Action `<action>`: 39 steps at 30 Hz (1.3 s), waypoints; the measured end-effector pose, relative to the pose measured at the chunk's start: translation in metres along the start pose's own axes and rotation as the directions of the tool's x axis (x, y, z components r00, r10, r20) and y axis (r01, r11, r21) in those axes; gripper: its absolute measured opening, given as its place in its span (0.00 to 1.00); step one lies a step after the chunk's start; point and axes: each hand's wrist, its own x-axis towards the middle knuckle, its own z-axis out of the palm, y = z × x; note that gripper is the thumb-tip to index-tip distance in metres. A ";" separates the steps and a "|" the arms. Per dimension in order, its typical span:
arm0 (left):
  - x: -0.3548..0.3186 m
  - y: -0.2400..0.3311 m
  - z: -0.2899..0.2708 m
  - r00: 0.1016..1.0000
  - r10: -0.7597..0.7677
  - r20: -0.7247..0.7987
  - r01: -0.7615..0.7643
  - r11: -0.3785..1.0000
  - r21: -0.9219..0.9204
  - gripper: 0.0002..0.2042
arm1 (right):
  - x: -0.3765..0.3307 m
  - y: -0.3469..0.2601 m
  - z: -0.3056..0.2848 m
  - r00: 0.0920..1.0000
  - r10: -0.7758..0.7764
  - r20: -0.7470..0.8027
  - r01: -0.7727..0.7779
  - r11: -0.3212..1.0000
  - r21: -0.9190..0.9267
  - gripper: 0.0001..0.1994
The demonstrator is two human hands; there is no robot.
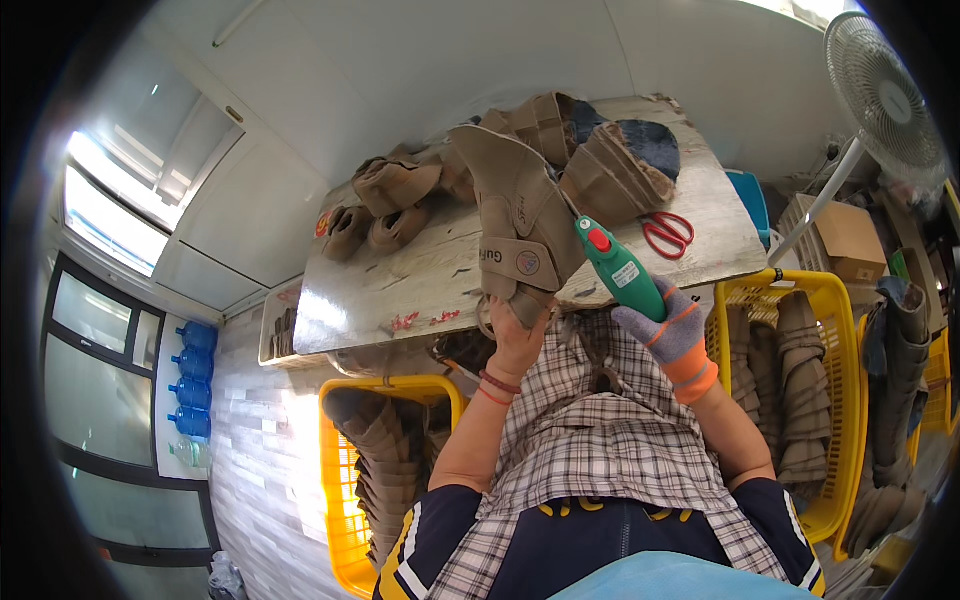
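My bare left hand (517, 337) grips a tan boot upper (515, 225) from below and holds it upright over the worn table (390, 290). My right hand (668, 332), in a grey and orange glove, is closed around a green hand-held tool (618, 266) with a red button. The tool's thin tip touches the boot's right edge near its strap. More tan boot uppers (600, 170) lie in a pile behind it on the table.
Red scissors (668, 232) lie on the table to the right. Yellow baskets (345, 480) (822, 300) stacked with boot uppers stand at both sides. A fan (880, 90) and a cardboard box (845, 240) are at the right, blue water bottles (195, 390) at the left.
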 end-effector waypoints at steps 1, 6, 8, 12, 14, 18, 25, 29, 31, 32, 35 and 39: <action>0.001 -0.001 -0.002 0.998 0.057 0.025 -0.058 0.997 0.047 0.12 | 0.001 -0.001 0.000 1.000 -0.012 -0.009 0.013 1.000 0.019 0.24; 0.004 0.009 -0.003 0.991 0.137 0.006 -0.137 0.985 0.108 0.12 | 0.004 -0.002 0.000 0.999 -0.042 -0.024 0.042 0.999 0.006 0.27; 0.001 0.008 -0.005 0.985 0.167 0.039 -0.171 0.978 0.123 0.14 | 0.006 -0.007 0.001 0.999 0.043 -0.017 -0.043 0.998 0.040 0.26; -0.009 0.001 -0.008 0.956 0.239 0.173 -0.276 0.930 0.242 0.20 | 0.015 -0.007 0.000 0.992 0.114 -0.051 -0.107 0.986 0.126 0.24; -0.007 -0.007 -0.008 0.947 0.268 0.177 -0.309 0.910 0.276 0.22 | 0.017 -0.006 -0.007 0.987 0.132 -0.087 -0.120 0.984 0.132 0.23; 0.023 -0.043 -0.024 0.997 -0.026 -0.068 0.026 1.000 -0.008 0.18 | 0.013 0.003 -0.029 0.976 0.162 -0.143 -0.129 0.968 0.214 0.20; 0.182 -0.154 -0.082 0.964 -0.214 -0.158 0.266 0.808 0.525 0.23 | -0.005 0.024 -0.055 0.957 0.178 -0.230 -0.164 0.983 0.081 0.18; 0.145 -0.165 0.012 0.790 -0.449 -0.418 0.378 0.893 -0.244 0.10 | -0.013 0.030 -0.064 0.939 0.209 -0.275 -0.198 0.978 0.067 0.18; 0.100 -0.179 0.078 0.576 -0.793 0.197 0.718 0.377 -0.585 0.09 | -0.014 0.028 -0.065 0.934 0.214 -0.286 -0.208 0.977 0.051 0.18; 0.081 -0.189 0.111 0.423 -0.816 0.394 0.769 0.093 -0.633 0.11 | -0.014 0.027 -0.065 0.937 0.209 -0.280 -0.202 0.978 0.054 0.18; 0.086 -0.150 0.157 0.379 -0.746 0.548 0.696 -0.162 -0.700 0.12 | -0.013 0.032 -0.068 0.939 0.198 -0.281 -0.197 0.980 0.032 0.18; 0.113 -0.139 0.157 0.465 -0.770 0.437 0.671 -0.015 -0.741 0.11 | -0.014 0.037 -0.068 0.940 0.186 -0.285 -0.199 0.980 -0.019 0.19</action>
